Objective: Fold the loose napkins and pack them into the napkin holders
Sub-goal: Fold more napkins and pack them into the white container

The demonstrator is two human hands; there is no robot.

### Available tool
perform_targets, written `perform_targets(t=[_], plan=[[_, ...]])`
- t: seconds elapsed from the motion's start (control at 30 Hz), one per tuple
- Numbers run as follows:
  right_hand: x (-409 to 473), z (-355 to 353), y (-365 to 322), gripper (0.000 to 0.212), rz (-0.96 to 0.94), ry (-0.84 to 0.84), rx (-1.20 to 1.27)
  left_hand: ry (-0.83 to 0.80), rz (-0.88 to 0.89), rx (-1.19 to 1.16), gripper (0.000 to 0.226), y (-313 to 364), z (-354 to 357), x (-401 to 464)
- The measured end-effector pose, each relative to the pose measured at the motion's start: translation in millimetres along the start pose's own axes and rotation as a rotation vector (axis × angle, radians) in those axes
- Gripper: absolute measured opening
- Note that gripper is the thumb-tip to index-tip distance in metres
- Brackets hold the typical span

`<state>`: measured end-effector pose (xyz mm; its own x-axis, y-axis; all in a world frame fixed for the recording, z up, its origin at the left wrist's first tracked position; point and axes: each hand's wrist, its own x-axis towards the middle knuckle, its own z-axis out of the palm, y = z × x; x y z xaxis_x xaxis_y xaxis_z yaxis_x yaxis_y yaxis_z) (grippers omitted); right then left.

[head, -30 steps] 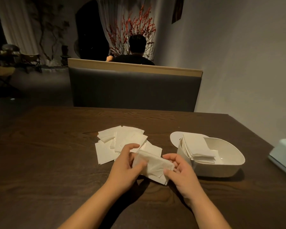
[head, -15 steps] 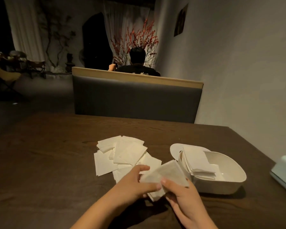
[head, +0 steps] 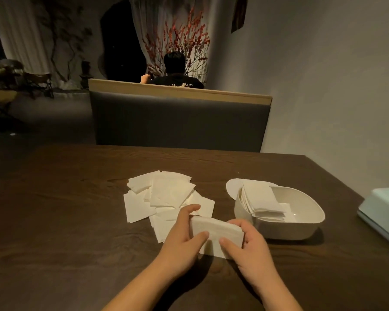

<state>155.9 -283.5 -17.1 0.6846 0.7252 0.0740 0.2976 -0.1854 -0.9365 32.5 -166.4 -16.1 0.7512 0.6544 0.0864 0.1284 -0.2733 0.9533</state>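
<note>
A white napkin [head: 213,230] is held between both hands just above the dark wooden table [head: 54,209]. My left hand [head: 182,236] pinches its left end with thumb below and fingers over the top. My right hand [head: 249,245] pinches its right end the same way. Behind them lies a loose pile of white napkins [head: 166,194]. To the right stands a white bowl-shaped napkin holder [head: 301,225] with several folded napkins [head: 263,200] leaning in its left side.
A pale box [head: 382,212] sits at the table's right edge. A grey upholstered bench back [head: 180,120] faces me across the table, with a person seated behind it. A plain wall runs along the right.
The napkin went from a raised, tilted sheet to a flatter folded strip held lower between both hands. The camera has tilted down a little.
</note>
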Motion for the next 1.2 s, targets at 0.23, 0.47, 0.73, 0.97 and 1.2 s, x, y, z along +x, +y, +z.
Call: perform_targets(t=[0.23, 0.47, 0.73, 0.97, 1.2], plan=[[-4, -2, 5, 0.030, -0.138, 0.082, 0.107, -0.013, 0.192, 0.001, 0.060, -5, 3, -5], [-1, 0, 14, 0.040, -0.047, 0.031, 0.061, -0.089, 0.146, 0.061, 0.070, -8, 4, -3], [-6, -23, -4, 0.036, 0.089, 0.008, 0.240, -0.172, -0.014, 0.038, 0.031, 2, -13, 3], [-3, -67, -50, 0.034, -0.005, -0.065, 0.208, -0.378, -0.015, 0.049, 0.020, 50, 8, 10], [8, -87, -66, 0.023, 0.153, -0.020, 0.301, -0.175, 0.038, -0.250, 0.023, 89, 57, 25]])
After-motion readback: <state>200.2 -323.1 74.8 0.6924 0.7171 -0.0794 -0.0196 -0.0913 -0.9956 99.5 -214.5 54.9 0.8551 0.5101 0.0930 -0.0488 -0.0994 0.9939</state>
